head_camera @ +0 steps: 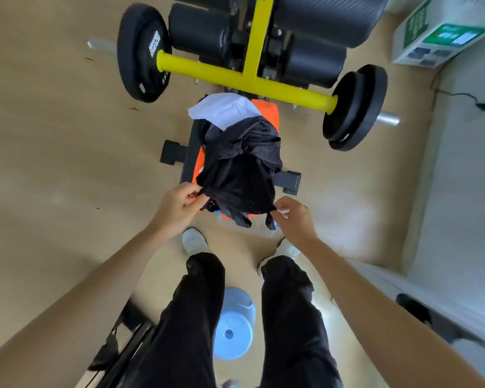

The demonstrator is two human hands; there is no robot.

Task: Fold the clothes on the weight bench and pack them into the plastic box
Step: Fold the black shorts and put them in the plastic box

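A black mesh garment (pixel 241 169) lies crumpled on top of the pile on the weight bench (pixel 189 155). Under it show an orange garment (pixel 269 114) and a white garment (pixel 224 107) at the far end. My left hand (pixel 177 205) pinches the black garment's near left corner. My right hand (pixel 291 217) pinches its near right corner. Both hands are at the bench's near end, just above my feet. No plastic box is in view.
A yellow bar (pixel 244 77) with black weight plates (pixel 142 51) crosses beyond the bench, with black roller pads behind it. A light blue stool (pixel 234 323) stands between my legs. A white box with green labels (pixel 437 32) sits at the far right by the wall.
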